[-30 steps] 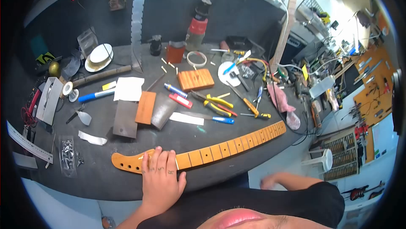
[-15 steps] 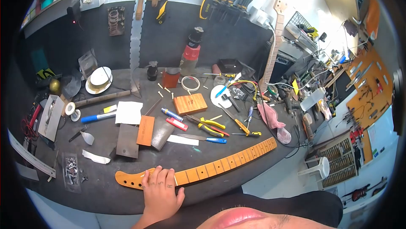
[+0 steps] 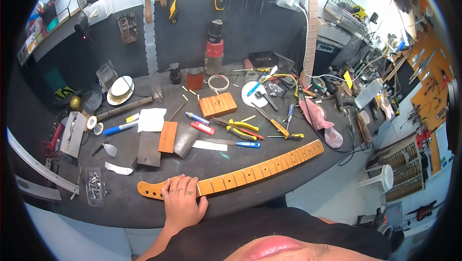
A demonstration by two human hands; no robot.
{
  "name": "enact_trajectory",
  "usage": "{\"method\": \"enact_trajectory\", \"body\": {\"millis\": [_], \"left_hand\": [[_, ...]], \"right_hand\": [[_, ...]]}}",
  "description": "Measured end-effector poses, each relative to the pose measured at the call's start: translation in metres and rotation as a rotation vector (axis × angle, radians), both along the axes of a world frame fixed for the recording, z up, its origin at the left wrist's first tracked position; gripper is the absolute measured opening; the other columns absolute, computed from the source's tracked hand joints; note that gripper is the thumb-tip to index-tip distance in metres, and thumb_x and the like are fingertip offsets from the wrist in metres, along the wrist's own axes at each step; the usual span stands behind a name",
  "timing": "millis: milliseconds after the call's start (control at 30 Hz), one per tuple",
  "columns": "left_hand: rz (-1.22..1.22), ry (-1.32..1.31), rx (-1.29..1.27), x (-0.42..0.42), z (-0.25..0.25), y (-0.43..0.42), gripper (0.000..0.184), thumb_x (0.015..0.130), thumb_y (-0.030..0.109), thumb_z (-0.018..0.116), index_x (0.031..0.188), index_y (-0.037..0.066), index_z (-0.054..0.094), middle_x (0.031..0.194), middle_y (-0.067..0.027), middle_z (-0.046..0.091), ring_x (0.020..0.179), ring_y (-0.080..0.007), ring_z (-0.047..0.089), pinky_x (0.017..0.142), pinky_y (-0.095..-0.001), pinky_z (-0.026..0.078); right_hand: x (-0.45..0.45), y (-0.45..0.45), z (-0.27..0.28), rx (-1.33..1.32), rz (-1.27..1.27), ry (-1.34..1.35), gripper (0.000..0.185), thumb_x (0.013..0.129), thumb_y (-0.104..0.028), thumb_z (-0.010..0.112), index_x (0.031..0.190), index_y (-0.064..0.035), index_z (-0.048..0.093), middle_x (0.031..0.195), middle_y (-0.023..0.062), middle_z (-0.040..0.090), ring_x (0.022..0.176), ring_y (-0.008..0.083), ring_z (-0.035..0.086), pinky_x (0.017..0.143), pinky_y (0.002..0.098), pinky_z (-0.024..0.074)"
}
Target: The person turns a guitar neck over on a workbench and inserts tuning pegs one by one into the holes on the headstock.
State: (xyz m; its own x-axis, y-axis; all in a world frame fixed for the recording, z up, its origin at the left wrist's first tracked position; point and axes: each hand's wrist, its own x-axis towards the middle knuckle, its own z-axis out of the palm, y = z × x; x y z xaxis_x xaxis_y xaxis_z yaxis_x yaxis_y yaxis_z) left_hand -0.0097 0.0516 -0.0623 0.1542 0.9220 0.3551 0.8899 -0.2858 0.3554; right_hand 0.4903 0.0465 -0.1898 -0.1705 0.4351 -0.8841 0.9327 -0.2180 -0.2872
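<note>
A guitar neck [image 3: 260,168] with dark dots along its fretboard lies aslant near the bench's front edge. Its headstock [image 3: 150,189], with several round holes, points left, and the other end reaches up to the right. My left hand [image 3: 184,202] rests over the neck beside the headstock, the fingers curled across it and the thumb at the near edge. Small dark marks show on the fingers. Just beyond the hand are a dark grey block [image 3: 149,149] and an orange-brown rectangular piece [image 3: 167,137]. My right hand is outside the view.
Behind the neck lie pliers [image 3: 242,129], a blue-handled file [image 3: 248,144], a wooden block [image 3: 218,105] and screwdrivers. A bag of small metal parts [image 3: 95,187] sits left. Against the back wall leans another neck [image 3: 312,32]. A cable [image 3: 344,150] loops at the right edge.
The camera view has shifted, so the bench items appear displaced. My left hand stays on the neck beside the headstock.
</note>
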Motion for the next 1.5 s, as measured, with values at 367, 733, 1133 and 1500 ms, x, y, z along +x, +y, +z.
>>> {"method": "enact_trajectory", "body": {"millis": [367,733,1133,1500], "left_hand": [[0.031,-0.003,0.065,0.006,-0.001,-0.001,0.056,0.076,0.017,0.083,0.128,0.007,0.067,0.130,-0.0128,0.065,0.132,-0.0357,0.059,0.118,-0.0567,0.035],[0.026,-0.019,0.109,0.007,-0.004,-0.002,0.059,0.079,0.018,0.086,0.133,0.008,0.066,0.132,-0.0123,0.068,0.135,-0.0354,0.060,0.121,-0.0567,0.037],[0.778,-0.128,0.486,-0.137,0.000,-0.068,0.031,0.089,0.010,0.077,0.119,0.003,0.074,0.117,-0.0142,0.077,0.111,-0.0312,0.073,0.101,-0.0408,0.056],[0.956,0.185,0.304,-0.220,-0.023,-0.053,0.031,0.085,0.025,0.082,0.113,0.013,0.079,0.133,-0.0025,0.071,0.130,-0.0301,0.060,0.107,-0.0508,0.046]], "right_hand": [[-0.024,-0.012,0.011,-0.402,0.556,-0.022,0.041,0.094,-0.029,0.071,0.122,0.0011,0.077,0.119,0.0256,0.077,0.117,0.0436,0.072,0.098,0.0524,0.0556],[-0.219,0.126,0.231,1.000,0.803,0.770,0.011,0.090,-0.010,0.075,0.090,-0.0031,0.066,0.085,0.0158,0.067,0.084,0.0384,0.068,0.076,0.0490,0.0545],[-0.261,0.132,0.163,1.083,0.777,0.951,0.016,0.084,-0.003,0.080,0.092,-0.0054,0.067,0.081,0.0085,0.060,0.079,0.0301,0.061,0.072,0.0420,0.0515],[-0.263,0.137,0.169,1.051,0.813,0.917,0.035,0.074,-0.007,0.089,0.101,-0.0069,0.066,0.100,0.0107,0.061,0.083,0.0306,0.064,0.075,0.0414,0.0546]]}}
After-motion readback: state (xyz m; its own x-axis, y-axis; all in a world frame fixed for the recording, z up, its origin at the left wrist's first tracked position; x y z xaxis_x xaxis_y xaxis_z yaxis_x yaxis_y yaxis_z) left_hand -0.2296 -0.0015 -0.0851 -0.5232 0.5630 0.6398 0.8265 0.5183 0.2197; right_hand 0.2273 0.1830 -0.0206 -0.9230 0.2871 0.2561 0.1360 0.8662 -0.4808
